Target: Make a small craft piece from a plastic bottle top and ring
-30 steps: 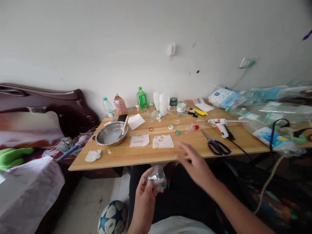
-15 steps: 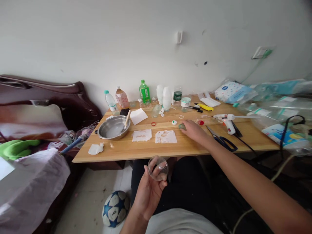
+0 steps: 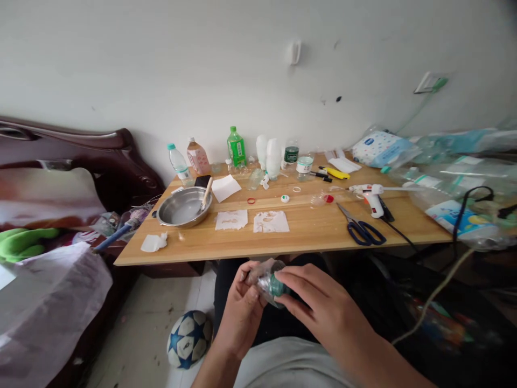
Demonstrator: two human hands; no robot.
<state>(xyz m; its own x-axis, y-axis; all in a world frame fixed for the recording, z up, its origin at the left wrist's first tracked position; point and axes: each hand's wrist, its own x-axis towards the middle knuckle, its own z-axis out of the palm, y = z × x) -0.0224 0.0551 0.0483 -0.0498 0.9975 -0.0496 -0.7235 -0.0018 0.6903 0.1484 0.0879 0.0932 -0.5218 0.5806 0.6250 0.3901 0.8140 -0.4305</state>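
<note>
My left hand grips a clear cut plastic bottle piece over my lap, below the front edge of the wooden table. My right hand pinches a small green bottle cap and presses it against that clear piece. Both hands touch at the piece. On the table straight ahead lie two stained paper squares, a red ring and a white cap.
A steel bowl with a brush sits at the table's left. Blue scissors and a white glue gun lie at the right. Several bottles line the wall side. A football rests on the floor.
My right hand reached to the table, picked up the green cap, and came back to my lap. It now meets the clear piece in my left hand.
</note>
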